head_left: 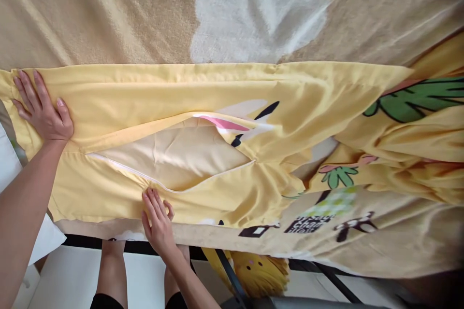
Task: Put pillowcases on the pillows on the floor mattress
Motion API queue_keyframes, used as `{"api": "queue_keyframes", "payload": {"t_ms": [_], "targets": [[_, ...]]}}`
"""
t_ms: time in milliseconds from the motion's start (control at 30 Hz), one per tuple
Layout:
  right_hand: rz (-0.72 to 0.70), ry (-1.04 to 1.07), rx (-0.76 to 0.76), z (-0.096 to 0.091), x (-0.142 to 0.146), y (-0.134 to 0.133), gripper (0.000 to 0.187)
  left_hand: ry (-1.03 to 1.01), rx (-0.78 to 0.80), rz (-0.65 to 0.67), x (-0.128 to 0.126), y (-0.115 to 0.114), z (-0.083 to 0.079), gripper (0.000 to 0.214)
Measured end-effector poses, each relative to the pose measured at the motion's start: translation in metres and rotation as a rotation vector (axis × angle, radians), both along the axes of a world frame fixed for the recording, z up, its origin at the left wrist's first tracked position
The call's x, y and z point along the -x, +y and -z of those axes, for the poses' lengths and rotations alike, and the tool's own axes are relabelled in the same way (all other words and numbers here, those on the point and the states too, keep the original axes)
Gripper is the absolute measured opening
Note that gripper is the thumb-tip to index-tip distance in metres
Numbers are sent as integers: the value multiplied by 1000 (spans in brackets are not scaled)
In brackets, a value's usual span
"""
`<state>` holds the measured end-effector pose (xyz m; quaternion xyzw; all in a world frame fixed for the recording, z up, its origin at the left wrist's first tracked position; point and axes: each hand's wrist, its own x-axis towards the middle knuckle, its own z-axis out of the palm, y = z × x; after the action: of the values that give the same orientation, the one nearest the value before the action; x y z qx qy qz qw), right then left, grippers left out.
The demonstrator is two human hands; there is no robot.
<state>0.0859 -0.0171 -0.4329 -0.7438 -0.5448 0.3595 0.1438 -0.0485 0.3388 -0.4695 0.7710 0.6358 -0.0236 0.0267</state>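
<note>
A yellow fabric cover (203,91) with a printed cartoon pattern lies spread out in front of me. Its long zip opening (195,149) gapes in the middle, and pale inner cloth shows through. Along the lower edge of the gap runs a white zip strip (134,170). My left hand (45,108) rests flat with spread fingers on the cover's upper left end, holding nothing. Just below the zip strip, my right hand (158,222) lies on the cover with its fingers stretched out and apart from the thumb.
Beneath the cover is a tan plush blanket (126,14) with a white patch. Bunched yellow cloth with green leaf prints (409,130) lies at the right. White pillow corners (47,239) show at the left. A yellow plush item (259,273) sits below the bed edge.
</note>
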Motion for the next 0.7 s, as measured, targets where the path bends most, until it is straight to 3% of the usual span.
{"api": "queue_keyframes", "payload": {"t_ms": [133, 267, 400, 500, 567, 600, 700], "targets": [[63, 18, -158, 3, -13, -16, 64, -8, -52, 24, 0, -1, 1, 68], [239, -129, -414, 16, -40, 15, 63, -18, -92, 49, -3, -5, -1, 65], [106, -82, -204, 9, -35, 51, 51, -72, -91, 33, 4, 3, -1, 63], [-74, 43, -131, -11, -14, 39, 50, -138, 50, -5, 10, 12, -7, 67], [-170, 94, -100, -28, -6, 6, 51, -206, 166, -9, 10, 3, -27, 73], [-186, 90, -61, -38, -7, -17, 51, -247, 226, -20, 10, -11, -45, 74], [-156, 24, 135, -77, -29, -92, 48, -417, 547, -201, 18, -88, -127, 67]]}}
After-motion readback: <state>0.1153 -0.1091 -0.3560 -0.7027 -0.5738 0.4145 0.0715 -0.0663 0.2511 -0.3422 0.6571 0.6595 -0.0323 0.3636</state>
